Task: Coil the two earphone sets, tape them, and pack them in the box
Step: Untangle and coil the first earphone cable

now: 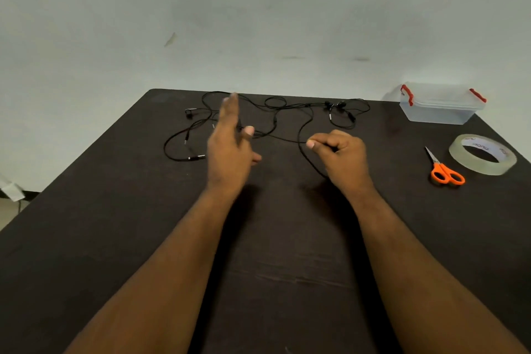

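A black earphone cable [301,135] is pinched by the right hand [342,149]; the left hand [230,141] is held flat, fingers straight. The tangle on the table [115,238] seems light and limp (best gathered near a plug).

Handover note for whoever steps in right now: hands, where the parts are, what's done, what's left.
Right hand: pinching a black earphone cable between thumb and fingers, near table centre.
Left hand: open, fingers straight, raised over the cables, holding nothing.
Earphones: both sets lie loose and tangled together across the far middle of the table; no coil started.
Box: far right corner, lid on, red latches.
Tape roll and orange scissors: right edge, untouched.
Done: nothing beyond picking up one cable.
Left: untangle, coil each set, tape both, open the box, pack.
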Demonstrator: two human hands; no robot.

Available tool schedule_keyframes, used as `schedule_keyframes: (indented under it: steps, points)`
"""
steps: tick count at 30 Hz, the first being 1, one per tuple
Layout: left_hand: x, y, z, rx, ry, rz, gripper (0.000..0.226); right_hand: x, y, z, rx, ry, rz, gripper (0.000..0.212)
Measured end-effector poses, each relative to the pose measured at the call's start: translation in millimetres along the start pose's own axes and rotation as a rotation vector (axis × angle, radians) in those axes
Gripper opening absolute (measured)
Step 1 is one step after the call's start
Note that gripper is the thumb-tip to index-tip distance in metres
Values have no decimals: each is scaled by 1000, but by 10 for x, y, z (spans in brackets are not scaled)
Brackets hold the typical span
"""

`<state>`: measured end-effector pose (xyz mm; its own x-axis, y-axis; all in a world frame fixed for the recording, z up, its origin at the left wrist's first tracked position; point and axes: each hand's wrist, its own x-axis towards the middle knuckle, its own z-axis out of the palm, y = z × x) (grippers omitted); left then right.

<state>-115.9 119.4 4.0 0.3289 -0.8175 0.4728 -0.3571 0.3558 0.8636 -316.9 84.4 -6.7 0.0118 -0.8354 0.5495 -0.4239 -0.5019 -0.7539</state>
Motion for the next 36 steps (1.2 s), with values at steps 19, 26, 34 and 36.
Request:
schedule_keyframes:
  steps: [19,26,34,36]
  points:
    - [155,-239,-148,332,-10,279,10,102,74,-331,312,65,201,15]
    - [298,-369,-474,337,196,34,15,157,219,-629,352,184,231,18]
    - [298,-362,-448,316,232,-24,19,166,250,-516,320,143,234,17]
    - [292,-360,-441,306,244,-17,20,153,239,-501,313,143,230,17]
